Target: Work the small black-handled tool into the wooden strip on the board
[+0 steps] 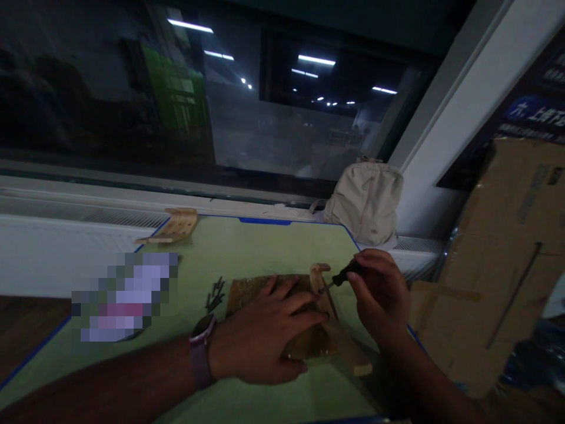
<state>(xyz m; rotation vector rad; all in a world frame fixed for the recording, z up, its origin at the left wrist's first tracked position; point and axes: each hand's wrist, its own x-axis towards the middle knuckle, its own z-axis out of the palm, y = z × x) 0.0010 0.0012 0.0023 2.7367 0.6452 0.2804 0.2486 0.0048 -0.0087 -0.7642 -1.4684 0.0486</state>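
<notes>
blurred patch: at the far left a pixelated object [128, 300] lies on the green, blue-edged bench [247, 247]; what it is cannot be told.
curved panel: a wooden panel [179, 224] with holes sits at the far left corner of the bench, well apart from both hands.
fasteners: a small loose heap of slim dark fasteners [215, 295] lies on the bench just left of the slab.
left hand: the left hand [269, 330], a watch [203, 330] on its wrist, is spread flat and palm down over the brown slab [249, 287], gripping nothing, its fingertips reaching the wooden strip.
wooden strip: the strip [351, 347] lies along the right side of the slab, between the two hands, its hooked end pointing away from the person.
screwdriver: the black-handled screwdriver [342, 275] slants down leftward, its tip at the strip near the hook; the light is dim, so whether the tip sits in a screw head is hard to say.
right hand: the right hand [384, 294] pinches the screwdriver's handle between thumb and curled fingers.
screwdriver step: this looks like setting or driving a fastener into the strip, with the left hand as the clamp.
next turn: it calls for a seated tip, a shaft lined up with the fastener, and firm left-hand pressure so the strip does not skid.
</notes>
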